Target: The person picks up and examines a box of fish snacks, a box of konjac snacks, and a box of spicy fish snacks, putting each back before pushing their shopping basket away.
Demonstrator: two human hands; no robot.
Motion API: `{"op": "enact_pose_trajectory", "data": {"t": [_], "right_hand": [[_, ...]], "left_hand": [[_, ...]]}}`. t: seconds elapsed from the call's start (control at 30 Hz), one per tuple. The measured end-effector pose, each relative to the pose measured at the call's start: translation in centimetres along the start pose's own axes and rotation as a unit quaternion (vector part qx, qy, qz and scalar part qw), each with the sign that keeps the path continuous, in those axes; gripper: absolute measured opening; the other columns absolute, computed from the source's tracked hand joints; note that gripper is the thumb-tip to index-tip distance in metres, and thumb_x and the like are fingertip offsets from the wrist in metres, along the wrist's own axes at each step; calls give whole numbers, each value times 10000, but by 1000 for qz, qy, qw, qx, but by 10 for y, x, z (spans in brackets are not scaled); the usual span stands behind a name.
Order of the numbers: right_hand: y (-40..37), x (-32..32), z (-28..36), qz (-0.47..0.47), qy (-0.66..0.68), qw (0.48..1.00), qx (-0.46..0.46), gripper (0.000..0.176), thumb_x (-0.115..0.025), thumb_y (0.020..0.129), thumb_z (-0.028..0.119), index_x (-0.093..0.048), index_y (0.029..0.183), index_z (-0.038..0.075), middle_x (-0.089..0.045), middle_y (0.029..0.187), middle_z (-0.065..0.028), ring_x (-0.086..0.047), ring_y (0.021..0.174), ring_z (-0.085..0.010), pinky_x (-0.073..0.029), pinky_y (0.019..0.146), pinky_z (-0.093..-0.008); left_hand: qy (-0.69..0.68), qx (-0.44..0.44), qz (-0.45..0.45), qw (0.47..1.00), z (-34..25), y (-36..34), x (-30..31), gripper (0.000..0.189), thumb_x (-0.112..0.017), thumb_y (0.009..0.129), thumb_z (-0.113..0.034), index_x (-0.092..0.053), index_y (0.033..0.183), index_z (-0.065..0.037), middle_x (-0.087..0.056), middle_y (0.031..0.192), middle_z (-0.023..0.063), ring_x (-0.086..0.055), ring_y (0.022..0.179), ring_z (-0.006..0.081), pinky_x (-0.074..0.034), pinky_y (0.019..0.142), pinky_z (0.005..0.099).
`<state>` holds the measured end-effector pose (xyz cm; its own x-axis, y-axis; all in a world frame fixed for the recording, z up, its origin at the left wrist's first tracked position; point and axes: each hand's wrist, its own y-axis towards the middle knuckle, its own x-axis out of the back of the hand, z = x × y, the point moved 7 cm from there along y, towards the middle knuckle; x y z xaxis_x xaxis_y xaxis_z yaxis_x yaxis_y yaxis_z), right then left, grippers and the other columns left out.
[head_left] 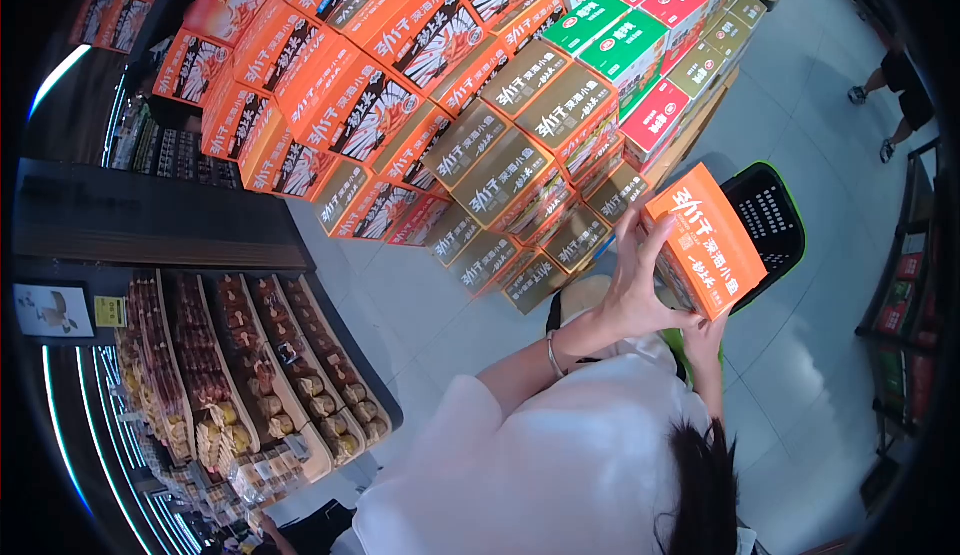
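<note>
An orange snack box (pixel 712 245) with white lettering is held up in front of me, tilted, by both hands. My left hand (pixel 640 280), with a bracelet on the wrist, grips its left side, fingers spread along the edge. At the lower corner, my right hand (pixel 704 337) closes on the box; some of its fingers are hidden. Behind the box is a black shopping basket (pixel 768 195) with a green rim, partly covered by it. To the left rises a large stack of orange and brown boxes (pixel 500 180) with similar lettering.
Green boxes (pixel 622 43) and red boxes (pixel 655 120) continue the stack on a wooden base. Tiered shelves (pixel 265 375) of packaged food stand at lower left. Another person's legs (pixel 880 85) show at upper right, on the tiled floor (pixel 800 345). Dark shelving (pixel 905 295) borders the right.
</note>
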<state>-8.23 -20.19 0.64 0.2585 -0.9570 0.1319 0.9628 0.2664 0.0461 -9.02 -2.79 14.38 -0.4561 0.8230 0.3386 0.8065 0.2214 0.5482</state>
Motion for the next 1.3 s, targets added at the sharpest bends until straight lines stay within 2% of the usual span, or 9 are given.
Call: {"op": "enact_pose_trajectory", "data": {"t": [0.17, 0.3, 0.43, 0.53, 0.7, 0.73, 0.83, 1.0, 1.3], "right_hand": [[17, -8, -8, 6, -34, 999, 19, 995, -369, 874, 741, -125, 1506, 13, -330, 1446, -195, -390, 1309, -296, -289, 1093, -424], [33, -24, 31, 25, 60, 998, 16, 736, -395, 969, 540, -249, 1482, 33, -472, 1308, -152, -506, 1114, -220, -383, 1000, -378], [27, -26, 4, 59, 69, 994, -62, 520, -384, 1023, 328, -328, 1445, 30, -505, 1268, -133, -504, 1128, -199, -374, 1028, -361], [27, -30, -3, 77, 71, 990, -92, 447, -391, 1031, 249, -368, 1418, 27, -516, 1249, -118, -508, 1128, -183, -367, 1032, -335], [28, -27, -26, 79, 109, 979, -153, 382, -439, 1024, 233, -466, 1332, 9, -581, 1158, -89, -542, 1058, -150, -409, 961, -297], [26, -25, -30, 80, 110, 979, -154, 382, -439, 1024, 233, -466, 1332, 9, -581, 1158, -89, -542, 1058, -150, -409, 961, -297], [22, -27, -39, 107, 143, 962, -208, 349, -465, 1019, 242, -509, 1277, 11, -610, 1104, -67, -557, 999, -126, -428, 907, -271], [18, -30, -36, 119, 108, 961, -224, 302, -499, 1008, 257, -585, 1181, 25, -617, 971, -4, -528, 913, -70, -412, 848, -222], [18, -33, -33, 139, 74, 957, -244, 279, -528, 994, 257, -612, 1128, 27, -605, 950, 24, -525, 885, -52, -417, 810, -206]], "left_hand": [[-62, -46, -114, 991, -14, 5, 54, 1297, -940, 495, -363, -148, 1512, -219, -113, 1467, 258, -175, 1372, 482, -271, 1078, 581], [124, -133, -272, 945, -55, 12, 143, 1266, -930, 539, -294, -116, 1501, -174, -156, 1464, 220, -259, 1354, 408, -336, 1072, 537], [420, -170, -414, 789, -99, 24, 219, 1237, -919, 583, -225, -84, 1491, -129, -199, 1461, 182, -344, 1336, 334, -400, 1067, 494], [384, -142, -482, 775, -82, 18, 275, 1213, -905, 615, -142, -63, 1487, -97, -238, 1453, 177, -348, 1335, 329, -364, 1091, 503], [438, -13, -532, 724, -33, 20, 324, 1143, -869, 663, -90, -84, 1493, -89, -249, 1445, 180, -303, 1352, 320, -217, 1149, 516], [412, -26, -528, 742, -19, 16, 336, 1080, -842, 699, -78, -104, 1488, -87, -277, 1412, 166, -366, 1313, 302, -374, 1091, 499], [206, -28, -601, 772, 4, 1, 363, 1068, -845, 694, -86, -119, 1475, -23, -293, 1413, 199, -383, 1292, 300, -351, 1111, 446], [210, -7, -616, 759, 0, -3, 367, 1036, -836, 713, -97, -130, 1467, -19, -323, 1374, 214, -409, 1266, 301, -369, 1106, 442], [461, 65, -552, 692, 9, 22, 364, 1165, -923, 613, -262, -168, 1465, -15, -248, 1386, 258, -311, 1307, 364, -299, 1109, 488]]}}
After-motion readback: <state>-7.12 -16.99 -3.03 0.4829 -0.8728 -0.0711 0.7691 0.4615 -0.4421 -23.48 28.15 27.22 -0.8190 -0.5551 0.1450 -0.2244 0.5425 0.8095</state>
